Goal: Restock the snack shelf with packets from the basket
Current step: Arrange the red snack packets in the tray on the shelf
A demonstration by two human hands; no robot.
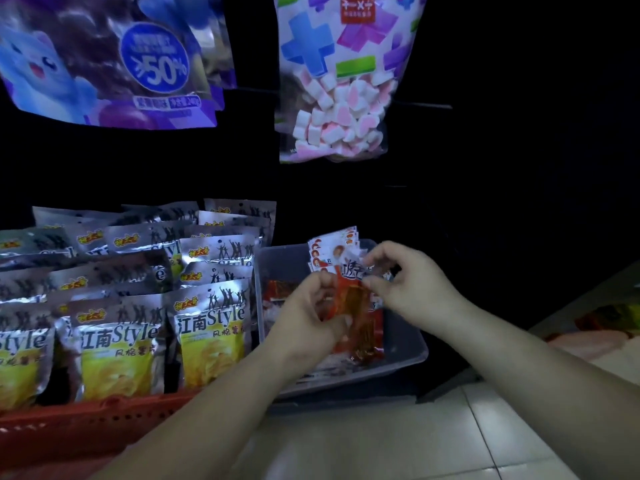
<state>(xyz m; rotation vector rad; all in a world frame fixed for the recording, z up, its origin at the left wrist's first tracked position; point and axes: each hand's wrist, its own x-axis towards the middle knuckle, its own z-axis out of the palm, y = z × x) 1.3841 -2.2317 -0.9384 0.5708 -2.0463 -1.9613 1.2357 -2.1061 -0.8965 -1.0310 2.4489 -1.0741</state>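
- Grey tub (410,356) tight against red crate (86,422) of chip bags (211,336); bare floor tiles (381,445) in front.
- Left hand (311,308) grips red packets (362,318) over the tub, right hand (407,280) pinches their tops (more packets underneath).

Dim, black background; soft blur; wide-angle edge distortion.

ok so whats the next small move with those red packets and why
Probably set the red packets down upright in the grey bin, against the row standing at its back: left hand and right hand both grip them just above it.
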